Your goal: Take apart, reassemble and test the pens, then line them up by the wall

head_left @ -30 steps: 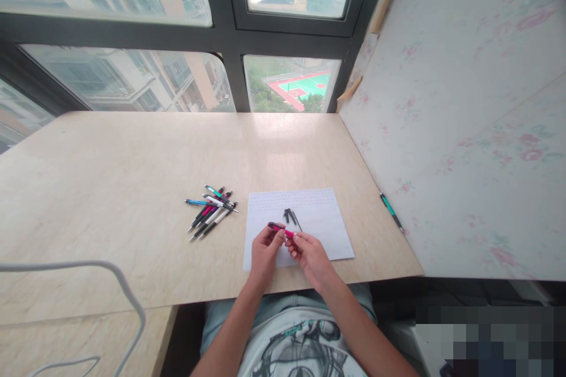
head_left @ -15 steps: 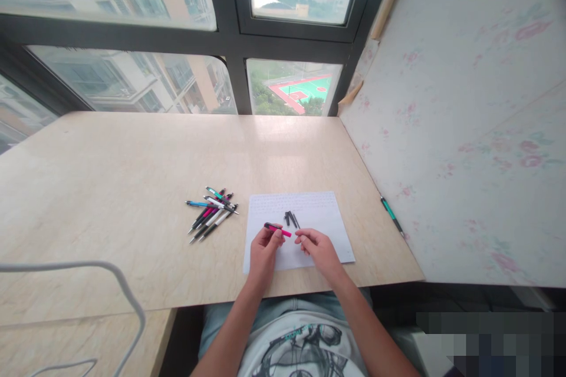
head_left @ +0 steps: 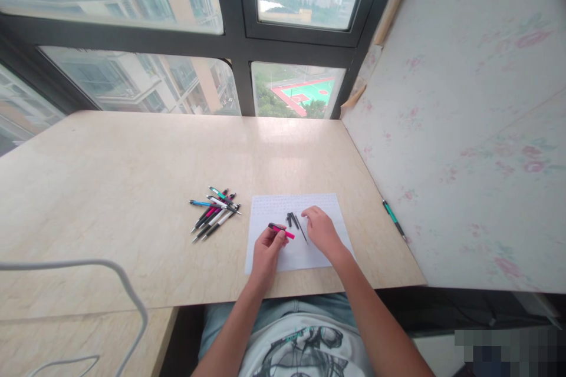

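My left hand [head_left: 267,250] is closed on a pink pen barrel [head_left: 289,235] with a black clip end, held over the sheet of paper [head_left: 305,259]. Beside it, a thin dark pen refill [head_left: 302,231] lies slantwise on the paper. Several short black pen parts [head_left: 290,220] are grouped just left of the refill. My right hand [head_left: 322,231] hovers over the paper to the right of these parts, its fingers loosely bent and holding nothing that I can see; its thumb is mostly hidden.
A pile of pens [head_left: 216,212] in several colours lies left of the paper. One green and black pen [head_left: 393,220] rests along the papered wall [head_left: 464,129]. A grey cable [head_left: 128,288] loops over the table's left front. Windows stand behind the table [head_left: 132,171].
My right hand has let go of the thin refill, which now lies on the paper, and has moved up and to the right. My left hand still holds the pink barrel.
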Demonstrator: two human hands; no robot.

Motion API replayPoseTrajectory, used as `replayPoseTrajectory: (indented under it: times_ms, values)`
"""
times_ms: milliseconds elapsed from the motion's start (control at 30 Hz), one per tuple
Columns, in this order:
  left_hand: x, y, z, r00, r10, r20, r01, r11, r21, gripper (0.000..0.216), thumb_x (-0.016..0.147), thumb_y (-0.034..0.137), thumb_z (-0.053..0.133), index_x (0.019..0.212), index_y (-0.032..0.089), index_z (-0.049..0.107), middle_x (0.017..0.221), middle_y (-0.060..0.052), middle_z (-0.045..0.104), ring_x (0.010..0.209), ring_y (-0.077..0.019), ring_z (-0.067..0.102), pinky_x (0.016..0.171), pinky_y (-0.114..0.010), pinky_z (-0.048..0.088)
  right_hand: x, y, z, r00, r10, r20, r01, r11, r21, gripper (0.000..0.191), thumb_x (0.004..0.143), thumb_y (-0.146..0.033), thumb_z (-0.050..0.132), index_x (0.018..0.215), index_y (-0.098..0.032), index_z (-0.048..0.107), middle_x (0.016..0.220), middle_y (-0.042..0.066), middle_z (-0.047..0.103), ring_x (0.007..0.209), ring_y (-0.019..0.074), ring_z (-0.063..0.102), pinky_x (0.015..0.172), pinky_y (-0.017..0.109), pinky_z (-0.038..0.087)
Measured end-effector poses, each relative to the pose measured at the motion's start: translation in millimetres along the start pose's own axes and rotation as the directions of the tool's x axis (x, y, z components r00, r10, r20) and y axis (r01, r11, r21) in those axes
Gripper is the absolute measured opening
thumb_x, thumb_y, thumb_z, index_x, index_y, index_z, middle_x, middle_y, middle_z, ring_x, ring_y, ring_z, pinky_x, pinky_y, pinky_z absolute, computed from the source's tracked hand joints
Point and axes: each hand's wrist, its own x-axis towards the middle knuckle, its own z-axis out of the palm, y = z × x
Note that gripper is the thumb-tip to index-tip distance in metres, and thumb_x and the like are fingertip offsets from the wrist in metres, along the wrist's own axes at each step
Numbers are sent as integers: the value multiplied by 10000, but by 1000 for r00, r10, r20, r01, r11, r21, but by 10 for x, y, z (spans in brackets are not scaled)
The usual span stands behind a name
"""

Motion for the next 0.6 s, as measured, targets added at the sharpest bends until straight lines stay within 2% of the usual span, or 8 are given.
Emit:
replayPoseTrajectory:
  times_ms: [267, 600]
  values:
    - [4, -4, -4, 1000, 1, -7, 0, 1000, 11, 282, 772, 386, 699, 924, 150, 681, 721, -29, 638, 660, -140, 547, 638, -261, 426, -31, 32, 91, 998, -48, -52, 51, 997, 64, 378, 742, 43, 426, 969, -175, 636, 982, 76, 632, 943, 183, 591, 853, 305, 466]
    - [3, 0, -4, 1000, -9, -13, 10, 999, 31, 310, 756, 411, 707, 916, 147, 675, 733, -43, 654, 670, -156, 563, 651, -276, 438, -72, 40, 147, 997, 78, -25, -78, 997, -3, 254, 808, -60, 512, 988, -165, 657, 963, 88, 638, 877, 185, 622, 808, 286, 477]
